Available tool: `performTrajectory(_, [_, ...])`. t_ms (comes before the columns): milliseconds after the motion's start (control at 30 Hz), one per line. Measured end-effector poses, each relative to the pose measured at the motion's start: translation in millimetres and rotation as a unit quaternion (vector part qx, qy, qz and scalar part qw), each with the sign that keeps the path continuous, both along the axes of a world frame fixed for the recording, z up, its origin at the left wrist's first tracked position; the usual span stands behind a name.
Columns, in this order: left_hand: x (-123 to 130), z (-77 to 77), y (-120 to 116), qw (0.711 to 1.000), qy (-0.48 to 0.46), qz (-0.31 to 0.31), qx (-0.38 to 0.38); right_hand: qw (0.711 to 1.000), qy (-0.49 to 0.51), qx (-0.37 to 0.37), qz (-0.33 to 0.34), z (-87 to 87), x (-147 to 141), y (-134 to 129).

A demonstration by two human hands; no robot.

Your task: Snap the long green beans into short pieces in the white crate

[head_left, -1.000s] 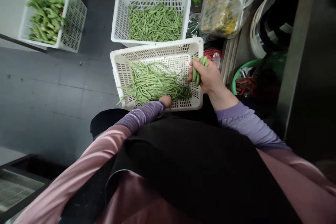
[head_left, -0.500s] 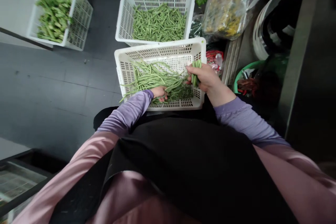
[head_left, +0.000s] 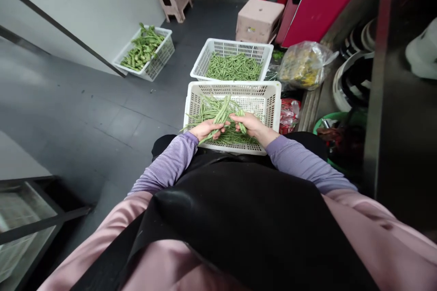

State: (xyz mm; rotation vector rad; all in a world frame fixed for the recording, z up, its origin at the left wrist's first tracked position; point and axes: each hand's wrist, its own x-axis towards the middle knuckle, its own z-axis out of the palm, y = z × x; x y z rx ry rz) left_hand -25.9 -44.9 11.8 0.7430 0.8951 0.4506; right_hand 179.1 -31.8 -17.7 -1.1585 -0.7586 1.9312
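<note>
Long green beans (head_left: 208, 107) lie in the near white basket (head_left: 277, 109) in front of my lap. My left hand (head_left: 210, 129) is closed round a bunch of long beans (head_left: 223, 111) that points up and away over the basket. Close on its right, my right hand (head_left: 247, 123) grips a smaller bunch of beans (head_left: 241, 120), its fingertips near the left bunch. Just beyond stands a second white basket (head_left: 268, 61), holding many short bean pieces (head_left: 234, 67).
A white basket (head_left: 165, 57) of green vegetables stands at the far left. Two pinkish stools (head_left: 261, 16) are farther back. On the right are a plastic bag (head_left: 303, 66) with yellow contents, a green tub (head_left: 332, 118) and a metal edge (head_left: 373, 136).
My left hand has risen from the pile with a bunch of long beans. My right hand has come in beside it, still holding beans. The view has tilted up, showing more floor and the stools.
</note>
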Motion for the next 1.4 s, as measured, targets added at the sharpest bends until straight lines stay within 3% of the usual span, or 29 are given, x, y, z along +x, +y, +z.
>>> performTrajectory(100, [6.7, -0.3, -4.8, 1.0, 0.024, -0.006, 0.02, 0.999, -0.039, 0.012, 0.002, 5.2, -5.0, -4.1])
performTrajectory(200, [16.4, -1.1, -4.6, 0.998, 0.059, 0.019, 0.022, 0.994, -0.084, 0.038, -0.058, 8.8, -4.4, -2.9])
performTrajectory(267, [22.5, -2.2, -0.7, 0.993, 0.086, 0.079, 0.018, 0.987, -0.109, 0.052, -0.105, 9.5, -1.7, -0.5])
performTrajectory(333, [26.4, -3.2, 6.5, 0.979, 0.091, 0.181, 0.028, 0.984, -0.123, 0.046, -0.122, 9.1, 1.5, 0.4])
performTrajectory(400, [27.8, -3.4, 15.6, 0.956, 0.073, 0.28, 0.047, 0.989, -0.126, 0.024, -0.071, 8.1, 3.1, -2.9])
performTrajectory(467, [27.8, -3.2, 23.9, 0.936, 0.058, 0.343, 0.06, 0.994, -0.106, 0.001, 0.022, 7.0, 1.5, -10.1])
performTrajectory(533, [28.8, -3.5, 29.1, 0.923, 0.054, 0.376, 0.067, 0.993, -0.071, -0.003, 0.096, 6.4, -3.3, -18.8])
performTrajectory(600, [31.9, -5.2, 30.9, 0.915, 0.05, 0.393, 0.07, 0.99, -0.051, 0.008, 0.129, 6.6, -10.1, -25.8])
performTrajectory(733, [38.9, -12.5, 30.5, 0.91, 0.05, 0.406, 0.071, 0.988, -0.065, 0.027, 0.136, 7.4, -21.8, -29.9])
performTrajectory(800, [37.6, -16.7, 31.4, 0.907, 0.064, 0.409, 0.072, 0.991, -0.067, 0.026, 0.11, 6.2, -23.7, -27.2])
performTrajectory(900, [28.8, -20.3, 33.9, 0.9, 0.093, 0.421, 0.061, 0.997, -0.078, 0.014, 0.001, 0.9, -19.0, -15.6])
performTrajectory(1000, [19.6, -18.8, 34.6, 0.903, 0.098, 0.416, 0.042, 0.985, -0.118, -0.006, -0.125, -6.6, -7.4, 3.4])
performTrajectory(1067, [17.4, -15.9, 33.2, 0.922, 0.073, 0.379, 0.036, 0.977, -0.152, -0.023, -0.149, -10.2, -0.3, 14.0])
performTrajectory(1133, [18.9, -13.5, 30.8, 0.945, 0.041, 0.323, 0.029, 0.979, -0.173, -0.044, -0.102, -11.1, 2.4, 17.7])
performTrajectory(1233, [25.3, -13.9, 26.0, 0.964, 0.006, 0.265, 0.004, 0.989, -0.139, -0.036, 0.02, -7.9, -3.2, 9.5])
performTrajectory(1333, [30.7, -17.9, 22.5, 0.968, -0.006, 0.251, -0.021, 0.992, -0.083, 0.017, 0.097, -3.3, -12.3, -3.1])
performTrajectory(1400, [30.5, -20.0, 23.8, 0.966, -0.018, 0.254, -0.032, 0.992, -0.072, 0.03, 0.103, -1.4, -14.4, -7.6])
